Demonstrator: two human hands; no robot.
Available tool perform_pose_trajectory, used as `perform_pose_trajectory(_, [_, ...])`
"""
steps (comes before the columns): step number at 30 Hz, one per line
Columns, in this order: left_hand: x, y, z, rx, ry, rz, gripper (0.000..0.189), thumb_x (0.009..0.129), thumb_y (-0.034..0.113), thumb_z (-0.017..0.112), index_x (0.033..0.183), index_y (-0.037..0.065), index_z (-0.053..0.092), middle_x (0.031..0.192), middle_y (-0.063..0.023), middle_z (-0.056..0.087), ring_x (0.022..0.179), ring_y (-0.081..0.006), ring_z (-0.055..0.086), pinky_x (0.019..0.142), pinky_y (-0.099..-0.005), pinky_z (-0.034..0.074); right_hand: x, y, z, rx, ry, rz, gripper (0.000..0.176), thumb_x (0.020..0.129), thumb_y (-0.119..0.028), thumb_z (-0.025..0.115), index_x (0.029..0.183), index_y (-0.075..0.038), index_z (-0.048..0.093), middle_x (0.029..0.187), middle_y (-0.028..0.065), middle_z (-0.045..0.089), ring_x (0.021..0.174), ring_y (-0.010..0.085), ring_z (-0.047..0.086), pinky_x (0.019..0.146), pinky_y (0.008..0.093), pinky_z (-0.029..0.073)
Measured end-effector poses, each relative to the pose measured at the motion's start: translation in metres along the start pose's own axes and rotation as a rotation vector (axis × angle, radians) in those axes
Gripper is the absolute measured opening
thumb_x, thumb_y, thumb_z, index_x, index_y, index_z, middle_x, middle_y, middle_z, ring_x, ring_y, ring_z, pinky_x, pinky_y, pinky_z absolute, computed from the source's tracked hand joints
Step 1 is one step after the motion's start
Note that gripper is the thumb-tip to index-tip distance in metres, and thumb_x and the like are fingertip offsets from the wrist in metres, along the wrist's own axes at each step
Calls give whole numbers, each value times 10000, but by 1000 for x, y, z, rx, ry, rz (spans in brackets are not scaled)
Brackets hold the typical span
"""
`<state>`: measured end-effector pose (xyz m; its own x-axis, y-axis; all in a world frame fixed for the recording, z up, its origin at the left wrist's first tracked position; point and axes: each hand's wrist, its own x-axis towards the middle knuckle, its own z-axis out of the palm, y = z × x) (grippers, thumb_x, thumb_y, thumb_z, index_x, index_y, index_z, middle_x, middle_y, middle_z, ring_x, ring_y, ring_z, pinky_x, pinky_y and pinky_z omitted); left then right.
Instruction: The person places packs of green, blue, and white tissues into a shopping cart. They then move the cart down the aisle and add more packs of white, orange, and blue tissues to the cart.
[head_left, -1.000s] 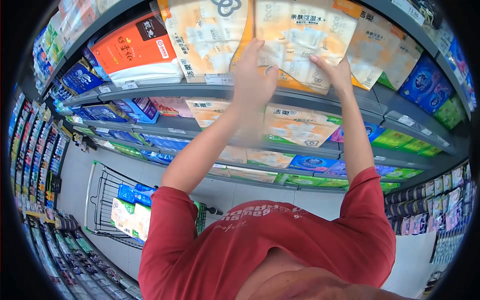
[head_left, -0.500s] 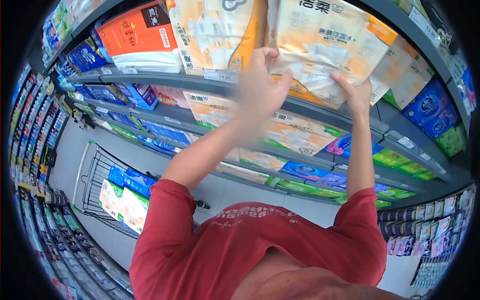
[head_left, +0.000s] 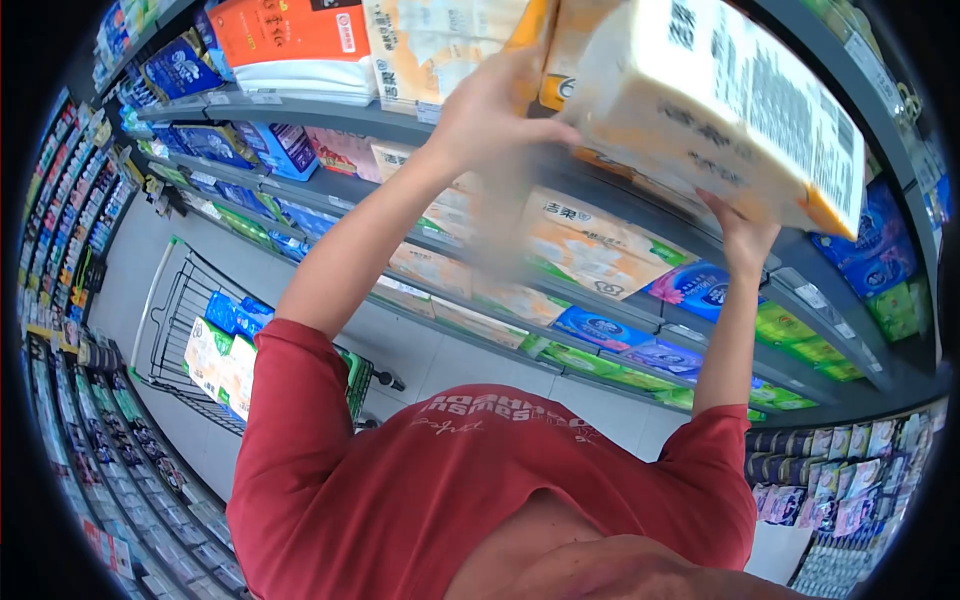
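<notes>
A large cream-and-orange tissue pack (head_left: 690,130) is tilted out over the front of the upper shelf, its printed end panel facing up toward me. My right hand (head_left: 742,235) grips its underside near the right end, thumb against the wrapper. My left hand (head_left: 495,115) is at the pack's left side, thumb and fingers spread apart, the thumb tip close to its wrapper. Behind those fingers stands another cream-and-orange tissue pack (head_left: 440,50) on the shelf.
An orange-and-white pack (head_left: 290,45) stands further left on the upper shelf (head_left: 300,112). Lower shelves hold more tissue packs (head_left: 600,245). Behind my left arm, a wire shopping cart (head_left: 165,330) carries blue and cream packs. More stocked shelving (head_left: 110,450) lines the left side.
The tissue pack has tipped and come outward to the right, now showing its end panel. My left hand has shifted up and slightly left, its fingers spreading. My right hand moved slightly lower with the pack.
</notes>
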<state>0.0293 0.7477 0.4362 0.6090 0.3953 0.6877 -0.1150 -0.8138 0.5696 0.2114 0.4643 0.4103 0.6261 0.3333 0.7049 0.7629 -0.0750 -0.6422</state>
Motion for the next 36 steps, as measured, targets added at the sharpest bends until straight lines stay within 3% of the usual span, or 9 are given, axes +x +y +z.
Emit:
perform_pose_trajectory(3, [5,1,19,-191,-95,385,862,579,423,830,1314,150,470,1210,-164,528,1140,-295,510,908,-362,453,-4,15,-10,-208,-8,-67,409,675,-55,787,1026,53,608,969,87,653,891,171,598,805,310,485])
perform_pose_trajectory(6, [-3,13,18,-145,-105,372,858,601,390,824,1327,133,447,1208,-152,541,1136,-319,510,934,-386,438,0,41,-25,-684,98,-425,479,669,-118,798,1074,47,601,1016,113,645,948,190,583,855,342,453])
perform_pose_trajectory(9, [-12,28,-2,-310,-48,401,790,634,351,801,1306,116,460,1208,-130,564,1140,-310,515,930,-404,431,5,-2,-27,-229,181,-249,328,639,-78,798,923,28,675,969,92,674,935,181,594,891,320,440])
perform_pose_trajectory(15, [-33,47,-64,-524,-60,278,749,623,510,774,1234,140,550,1145,-117,615,1095,-265,562,912,-366,443,5,-74,-8,-563,230,-292,610,592,0,786,1144,66,535,1112,167,599,943,274,589,875,406,474])
perform_pose_trajectory(18, [-52,45,-96,-448,74,246,821,599,567,763,1243,107,545,1154,-148,606,1092,-272,565,913,-352,446,2,-84,31,412,287,-286,592,652,-26,728,1198,47,510,1169,152,570,996,291,574,808,413,500])
perform_pose_trajectory(24, [-120,11,-161,-409,186,12,879,580,598,763,1238,62,533,1145,-208,591,1074,-330,566,889,-336,464,-32,-65,129,769,-186,-40,543,700,-52,718,1162,105,480,1135,171,563,963,261,582,786,406,513])
perform_pose_trajectory(28, [-113,-101,-147,-38,875,-80,834,653,269,817,1309,-43,408,1248,-187,521,1180,-253,485,1012,-344,374,-116,-119,246,787,-458,79,212,790,-31,647,963,87,613,973,151,622,919,236,606,830,378,503])
perform_pose_trajectory(30, [-220,-56,-239,-235,316,-62,938,628,314,834,1350,-35,346,1331,-183,442,1255,-256,400,1069,-345,284,-161,-136,290,786,-591,240,399,803,-61,661,1151,75,523,1108,146,582,993,218,581,874,345,481])
perform_pose_trajectory(36, [-327,-70,-281,-173,333,-483,931,616,347,835,1342,-9,374,1281,-162,496,1213,-252,450,1030,-340,336,-285,-168,377,1084,-1083,648,529,765,-111,741,1207,34,488,1116,104,577,1042,196,549,914,312,429])
